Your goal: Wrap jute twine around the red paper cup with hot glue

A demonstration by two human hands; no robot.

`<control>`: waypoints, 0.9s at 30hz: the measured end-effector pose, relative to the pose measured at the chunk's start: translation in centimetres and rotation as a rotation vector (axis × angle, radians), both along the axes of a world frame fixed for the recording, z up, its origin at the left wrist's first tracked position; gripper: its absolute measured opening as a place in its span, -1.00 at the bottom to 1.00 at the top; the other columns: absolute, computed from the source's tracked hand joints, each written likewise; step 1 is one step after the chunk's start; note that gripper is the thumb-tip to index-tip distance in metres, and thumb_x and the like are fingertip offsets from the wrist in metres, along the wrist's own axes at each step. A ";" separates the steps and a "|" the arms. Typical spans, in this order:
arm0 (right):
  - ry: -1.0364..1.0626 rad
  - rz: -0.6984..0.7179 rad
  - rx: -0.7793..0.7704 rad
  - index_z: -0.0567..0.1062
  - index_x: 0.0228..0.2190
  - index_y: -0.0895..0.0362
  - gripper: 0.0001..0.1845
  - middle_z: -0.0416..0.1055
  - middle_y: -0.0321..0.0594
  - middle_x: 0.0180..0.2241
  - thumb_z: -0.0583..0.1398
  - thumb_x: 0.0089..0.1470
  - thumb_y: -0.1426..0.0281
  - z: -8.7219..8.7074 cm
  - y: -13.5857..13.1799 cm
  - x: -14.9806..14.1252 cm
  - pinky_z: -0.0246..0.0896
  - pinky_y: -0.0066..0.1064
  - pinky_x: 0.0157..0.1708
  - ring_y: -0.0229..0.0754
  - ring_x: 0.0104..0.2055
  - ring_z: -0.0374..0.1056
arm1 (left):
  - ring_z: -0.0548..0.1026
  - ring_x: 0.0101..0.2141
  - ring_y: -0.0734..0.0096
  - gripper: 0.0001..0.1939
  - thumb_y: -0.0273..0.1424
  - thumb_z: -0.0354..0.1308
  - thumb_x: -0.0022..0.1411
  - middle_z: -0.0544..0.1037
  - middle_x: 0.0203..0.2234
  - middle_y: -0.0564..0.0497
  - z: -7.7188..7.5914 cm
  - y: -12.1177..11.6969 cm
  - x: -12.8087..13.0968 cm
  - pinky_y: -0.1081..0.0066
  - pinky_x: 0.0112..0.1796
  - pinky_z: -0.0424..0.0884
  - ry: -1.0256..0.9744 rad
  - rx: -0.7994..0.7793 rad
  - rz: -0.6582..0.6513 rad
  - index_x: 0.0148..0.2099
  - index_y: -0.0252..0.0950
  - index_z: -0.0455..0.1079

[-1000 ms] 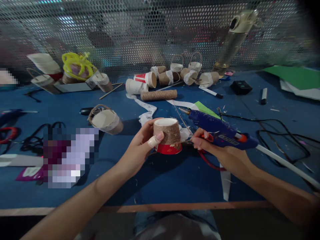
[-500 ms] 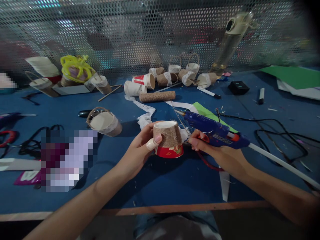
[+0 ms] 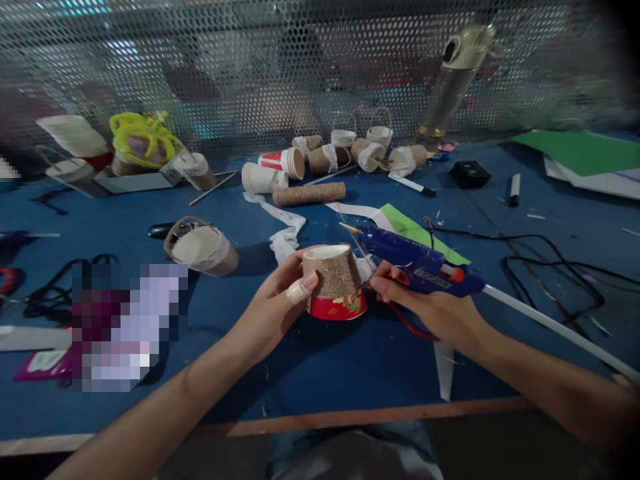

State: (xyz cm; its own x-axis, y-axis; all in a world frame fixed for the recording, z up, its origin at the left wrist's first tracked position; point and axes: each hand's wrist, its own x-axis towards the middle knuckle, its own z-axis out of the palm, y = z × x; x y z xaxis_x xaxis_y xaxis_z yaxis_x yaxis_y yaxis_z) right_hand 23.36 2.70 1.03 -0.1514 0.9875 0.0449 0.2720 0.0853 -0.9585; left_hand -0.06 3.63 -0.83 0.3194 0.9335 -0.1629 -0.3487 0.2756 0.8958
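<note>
My left hand [image 3: 273, 307] grips an upside-down red paper cup [image 3: 334, 283], most of it wrapped in brown twine, standing on the blue table [image 3: 320, 373]. The thumb, with a bandage on it, presses the cup's twine side. My right hand [image 3: 425, 310] holds a blue hot glue gun [image 3: 413, 259] just right of the cup. Its nozzle points up and left past the cup's rim, and a white glue stick juts out behind. A thin twine strand runs from the cup toward the nozzle.
A twine spool [image 3: 309, 193], paper cups [image 3: 280, 170] and small twine baskets [image 3: 363, 143] lie at the back by a perforated metal screen. Another wrapped cup with a handle [image 3: 201, 247] lies to the left. Black cables [image 3: 550, 253], green paper [image 3: 420, 233], markers and a bottle [image 3: 450, 87] are to the right.
Both hands, the cup and the glue gun have kept their grip and pose; the whole scene has shifted slightly left in view as my head moved.
</note>
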 end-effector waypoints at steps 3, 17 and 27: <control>0.002 -0.009 0.010 0.52 -0.45 0.01 -0.80 0.52 -0.30 -0.41 0.33 0.12 0.19 0.0 0.0 -0.1 0.52 -0.27 -0.18 -0.17 -0.36 0.49 | 0.52 0.11 0.12 -0.63 -0.24 0.39 0.22 0.63 0.03 -0.04 0.0 0.0 0.0 0.29 0.04 0.45 0.002 -0.016 0.008 0.08 -0.10 0.60; 0.049 -0.048 0.040 0.54 -0.40 -0.05 -0.84 0.58 -0.33 -0.39 0.37 0.09 0.19 -1.1 -0.2 0.0 0.57 -0.20 -0.20 -0.10 -0.31 0.55 | 0.50 0.14 0.05 -0.63 -0.25 0.41 0.20 0.63 0.06 -0.07 -0.2 -0.1 0.0 0.17 0.15 0.38 -0.017 -0.023 0.011 0.06 -0.12 0.60; 0.016 -0.053 0.091 0.54 -0.33 -0.04 -0.81 0.59 -0.35 -0.39 0.37 0.12 0.15 -1.9 -0.4 0.2 0.54 -0.22 -0.27 -0.12 -0.35 0.55 | 0.55 0.07 0.10 -0.66 -0.26 0.42 0.19 0.65 0.01 -0.04 0.2 -0.2 0.2 0.23 0.09 0.43 -0.036 -0.007 -0.015 0.03 -0.10 0.62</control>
State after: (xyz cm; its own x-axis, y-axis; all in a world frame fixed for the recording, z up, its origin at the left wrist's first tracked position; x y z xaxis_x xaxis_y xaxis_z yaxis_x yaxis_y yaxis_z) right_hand 23.60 2.35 -0.88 -0.0973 0.9858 0.1371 0.2630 0.1583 -0.9517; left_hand 0.15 3.45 -0.63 0.3392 0.9275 -0.1572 -0.3764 0.2869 0.8809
